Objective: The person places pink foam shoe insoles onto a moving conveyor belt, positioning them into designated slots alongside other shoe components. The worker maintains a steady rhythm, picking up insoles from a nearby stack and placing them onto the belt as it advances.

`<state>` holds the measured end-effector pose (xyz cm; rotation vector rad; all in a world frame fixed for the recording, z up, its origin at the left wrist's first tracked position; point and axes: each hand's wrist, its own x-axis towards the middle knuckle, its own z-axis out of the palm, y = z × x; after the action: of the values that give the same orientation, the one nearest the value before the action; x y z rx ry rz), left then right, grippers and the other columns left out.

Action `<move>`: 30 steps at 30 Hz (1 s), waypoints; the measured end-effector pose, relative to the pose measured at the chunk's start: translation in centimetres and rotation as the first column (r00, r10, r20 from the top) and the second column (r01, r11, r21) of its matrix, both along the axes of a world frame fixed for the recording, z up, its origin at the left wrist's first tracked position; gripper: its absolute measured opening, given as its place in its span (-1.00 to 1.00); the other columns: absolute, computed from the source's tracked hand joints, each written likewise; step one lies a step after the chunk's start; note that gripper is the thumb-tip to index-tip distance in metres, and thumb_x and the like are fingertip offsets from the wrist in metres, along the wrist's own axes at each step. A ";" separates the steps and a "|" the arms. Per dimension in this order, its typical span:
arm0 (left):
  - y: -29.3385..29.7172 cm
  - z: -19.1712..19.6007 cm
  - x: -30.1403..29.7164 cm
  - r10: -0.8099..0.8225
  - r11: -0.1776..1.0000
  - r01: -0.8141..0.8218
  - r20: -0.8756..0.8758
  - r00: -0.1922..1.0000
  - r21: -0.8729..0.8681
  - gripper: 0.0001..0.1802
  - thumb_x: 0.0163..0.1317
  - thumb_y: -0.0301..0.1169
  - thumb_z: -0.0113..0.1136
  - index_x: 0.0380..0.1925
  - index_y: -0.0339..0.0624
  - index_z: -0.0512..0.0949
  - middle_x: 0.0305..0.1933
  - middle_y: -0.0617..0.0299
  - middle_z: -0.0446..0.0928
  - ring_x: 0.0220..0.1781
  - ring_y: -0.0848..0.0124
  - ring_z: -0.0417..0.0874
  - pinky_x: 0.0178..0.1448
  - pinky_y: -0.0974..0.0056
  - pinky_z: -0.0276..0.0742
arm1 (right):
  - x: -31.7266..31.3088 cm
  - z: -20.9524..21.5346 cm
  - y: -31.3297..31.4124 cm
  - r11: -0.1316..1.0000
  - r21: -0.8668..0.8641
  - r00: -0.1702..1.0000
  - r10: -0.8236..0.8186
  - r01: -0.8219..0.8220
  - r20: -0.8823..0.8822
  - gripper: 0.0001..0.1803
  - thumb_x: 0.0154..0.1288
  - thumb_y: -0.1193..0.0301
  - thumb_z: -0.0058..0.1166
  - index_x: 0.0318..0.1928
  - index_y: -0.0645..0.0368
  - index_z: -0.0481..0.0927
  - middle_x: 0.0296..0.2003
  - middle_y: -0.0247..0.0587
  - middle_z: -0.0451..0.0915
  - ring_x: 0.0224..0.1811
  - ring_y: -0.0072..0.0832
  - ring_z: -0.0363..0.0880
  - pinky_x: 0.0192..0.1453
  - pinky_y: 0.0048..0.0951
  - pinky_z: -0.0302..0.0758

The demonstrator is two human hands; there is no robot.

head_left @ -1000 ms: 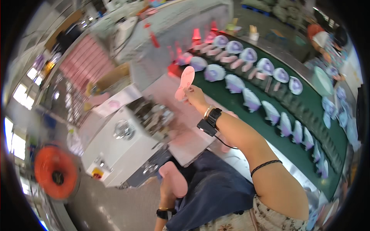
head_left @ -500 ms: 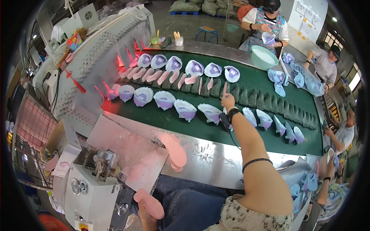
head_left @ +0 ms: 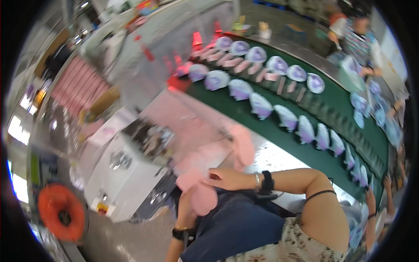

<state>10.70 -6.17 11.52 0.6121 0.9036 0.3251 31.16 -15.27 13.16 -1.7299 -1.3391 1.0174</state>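
Observation:
In my left hand (head_left: pixel 186 210) are pink insoles (head_left: pixel 204 199), held low over my lap, with one fanned out from another. My right hand (head_left: pixel 235 179) has its fingers closed at the edge of the upper pink insole (head_left: pixel 190 178); motion blurs the fingertips. Just beyond, a small stack of pink insoles (head_left: pixel 243 148) lies on the metal edge of the table. On the green conveyor belt (head_left: pixel 279 98) stands a row of dark shoe lasts (head_left: pixel 336 114), several with pink insoles on them. White and purple shoe uppers (head_left: pixel 261 106) line both sides of that row.
A pink-dusted board (head_left: pixel 183 126) lies beside a white machine (head_left: pixel 126 179) at left. Behind it is a large housing (head_left: pixel 161 48) with red-lit strips at the belt's end. An orange round object (head_left: pixel 61 212) stands at lower left. Across the belt a co-worker (head_left: pixel 360 43) stands by a pale basin (head_left: pixel 349 72).
My right hand has come back from the row of lasts to the insoles at my left hand. The view has swung left. Insoles in my left hand are now fanned apart.

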 end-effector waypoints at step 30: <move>-0.1 -1.5 -9.9 0.078 0.996 -0.077 -0.030 0.996 0.047 -0.53 0.37 0.03 -0.01 0.02 -0.12 0.42 -0.27 0.24 0.54 -0.29 0.39 0.60 -0.23 0.34 0.54 | 6.4 -11.4 25.6 0.914 0.401 0.805 -0.190 -0.064 0.561 -0.78 0.16 0.32 0.00 -0.37 0.21 0.62 -0.41 -0.20 0.67 -0.25 -0.30 0.63 -0.09 -0.20 0.52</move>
<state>0.76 -6.28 10.04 0.6266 0.9544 0.4075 37.60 10.31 1.75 -1.8082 -1.7073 0.1038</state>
